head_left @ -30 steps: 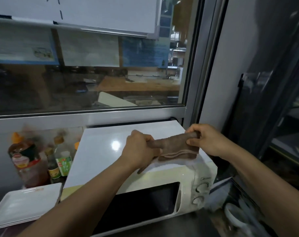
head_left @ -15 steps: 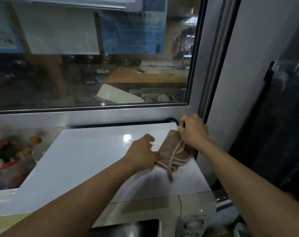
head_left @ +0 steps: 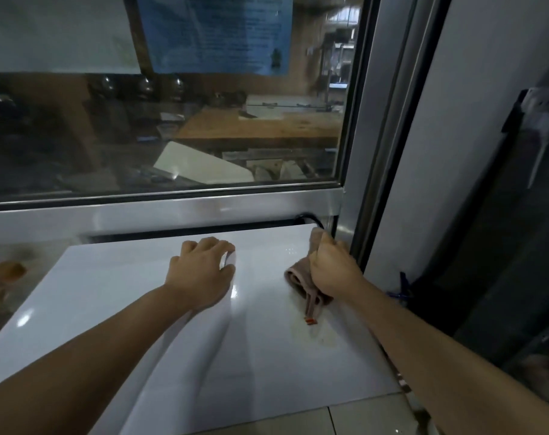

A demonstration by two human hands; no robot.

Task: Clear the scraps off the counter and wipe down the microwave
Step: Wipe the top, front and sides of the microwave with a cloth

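The glossy white top of the microwave (head_left: pixel 116 309) fills the lower part of the head view. My right hand (head_left: pixel 334 270) is closed on a bunched brown cloth (head_left: pixel 298 282) and presses it onto the top near the back right corner. A small orange tag hangs from the cloth's lower end. A faint yellowish stain (head_left: pixel 317 335) shows on the top just in front of the cloth. My left hand (head_left: pixel 201 273) rests palm down on the top near the back middle, fingers spread, holding nothing.
A metal window frame (head_left: pixel 160 211) runs right behind the microwave, with glass above it. A black cable (head_left: pixel 310 219) comes out at the back right corner. A grey wall and a dark panel (head_left: pixel 502 215) stand close on the right. Blurred bottles (head_left: pixel 3 277) sit at the left.
My left hand let go of the cloth and moved left to lie flat on the microwave top. My right hand now holds the cloth alone at the back right corner. The view moved closer.
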